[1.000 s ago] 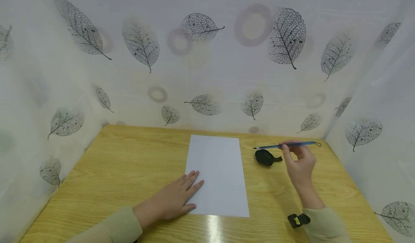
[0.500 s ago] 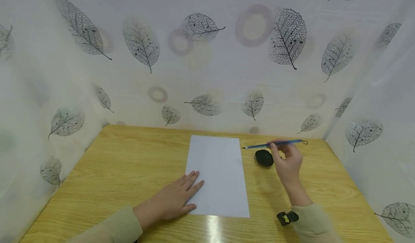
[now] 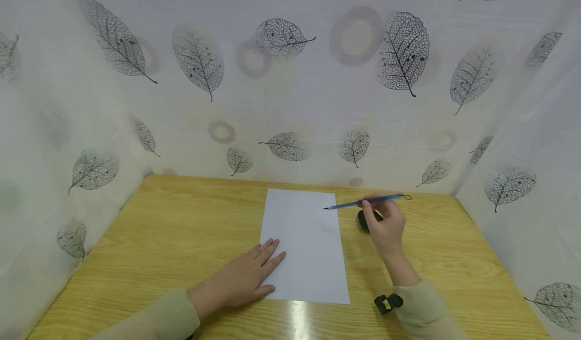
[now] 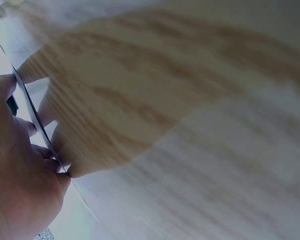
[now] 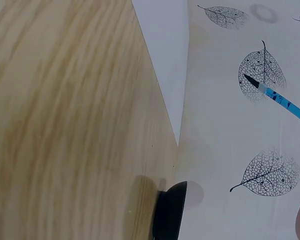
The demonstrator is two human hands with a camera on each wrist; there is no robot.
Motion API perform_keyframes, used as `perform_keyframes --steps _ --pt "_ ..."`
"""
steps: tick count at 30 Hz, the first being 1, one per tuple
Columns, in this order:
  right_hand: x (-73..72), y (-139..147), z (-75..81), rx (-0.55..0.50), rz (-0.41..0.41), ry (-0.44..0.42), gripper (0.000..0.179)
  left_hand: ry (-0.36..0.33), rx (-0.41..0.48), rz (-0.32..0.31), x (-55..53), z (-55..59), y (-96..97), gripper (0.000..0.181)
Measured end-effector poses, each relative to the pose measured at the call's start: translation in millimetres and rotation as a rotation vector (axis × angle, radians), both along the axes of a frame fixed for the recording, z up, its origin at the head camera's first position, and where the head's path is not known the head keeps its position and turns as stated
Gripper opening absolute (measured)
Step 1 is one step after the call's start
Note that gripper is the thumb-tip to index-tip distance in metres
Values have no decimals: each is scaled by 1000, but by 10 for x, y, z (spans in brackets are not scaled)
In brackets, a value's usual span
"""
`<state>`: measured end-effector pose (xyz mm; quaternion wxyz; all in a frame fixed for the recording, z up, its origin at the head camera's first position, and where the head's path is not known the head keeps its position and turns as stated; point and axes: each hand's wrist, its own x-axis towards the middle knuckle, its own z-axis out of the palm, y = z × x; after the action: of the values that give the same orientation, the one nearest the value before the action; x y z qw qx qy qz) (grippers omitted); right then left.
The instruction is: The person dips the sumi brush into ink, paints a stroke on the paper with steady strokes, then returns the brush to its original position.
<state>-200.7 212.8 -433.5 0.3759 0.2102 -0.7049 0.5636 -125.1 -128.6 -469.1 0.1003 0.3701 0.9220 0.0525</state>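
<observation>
A blank white sheet of paper [image 3: 301,249] lies on the wooden table. My left hand [image 3: 240,274] rests on its left edge with the fingers spread; the left wrist view shows the fingertips along the paper's edge. My right hand [image 3: 385,224] pinches a blue brush [image 3: 347,205] by the handle, held nearly level. In the head view its dark tip overlaps the paper's upper right part. The right wrist view shows the brush [image 5: 285,102] raised above the tabletop, its bristles dark and pointed. Behind the right hand sits a small black dish [image 3: 365,221], partly hidden.
The wooden table [image 3: 181,229] has a light yellow grain. Pale curtains [image 3: 308,88] printed with leaves stand along its back and both sides. On the right wrist is a black strap device [image 3: 387,303].
My right hand has moved left with the brush, so the tip has passed from beside the black dish to over the paper. The left hand has stayed in place.
</observation>
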Motion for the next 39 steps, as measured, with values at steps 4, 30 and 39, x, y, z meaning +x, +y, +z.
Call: perform_keyframes --steps 4,30,39 --pt "-4 -70 -24 -2 -2 -22 9 -1 0 0 -2 -5 1 74" --pt "-114 -504 -182 0 71 -105 7 -13 -12 10 -17 -28 11 73" --pt "-112 -610 -213 60 97 -163 10 -23 -13 17 -22 -32 21 73"
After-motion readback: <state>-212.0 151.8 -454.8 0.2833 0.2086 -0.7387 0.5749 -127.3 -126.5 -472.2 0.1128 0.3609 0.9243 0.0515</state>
